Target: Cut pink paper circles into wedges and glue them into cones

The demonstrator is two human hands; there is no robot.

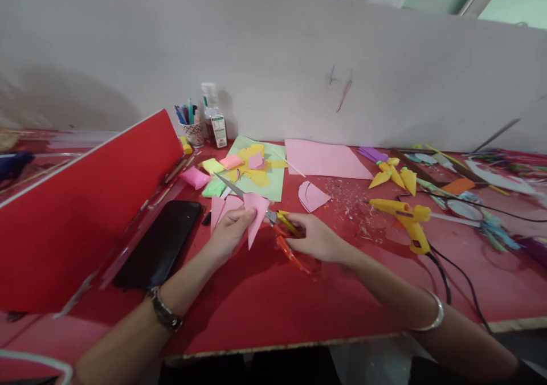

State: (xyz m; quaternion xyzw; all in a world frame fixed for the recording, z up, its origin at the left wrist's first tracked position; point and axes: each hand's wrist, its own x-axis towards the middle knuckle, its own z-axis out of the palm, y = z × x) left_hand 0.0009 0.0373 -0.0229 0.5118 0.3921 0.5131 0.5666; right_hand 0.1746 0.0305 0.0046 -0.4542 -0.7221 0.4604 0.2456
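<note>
My left hand [228, 232] pinches a pink paper piece [255, 217] with pointed flaps, held just above the red table [265, 305]. My right hand [318, 238] grips the orange and yellow handles of a pair of scissors [282, 228]. The scissor blades reach up and left behind the pink paper, toward the coloured scraps. Both hands are close together near the middle of the table.
A black phone [160, 248] lies left of my left hand beside a raised red board [81, 208]. A yellow glue gun [405, 217] with its cord lies to the right. Pink sheet [322, 158], green sheet [260, 171], paper scraps, a pen cup [192, 126] and a bottle [213, 117] stand farther back.
</note>
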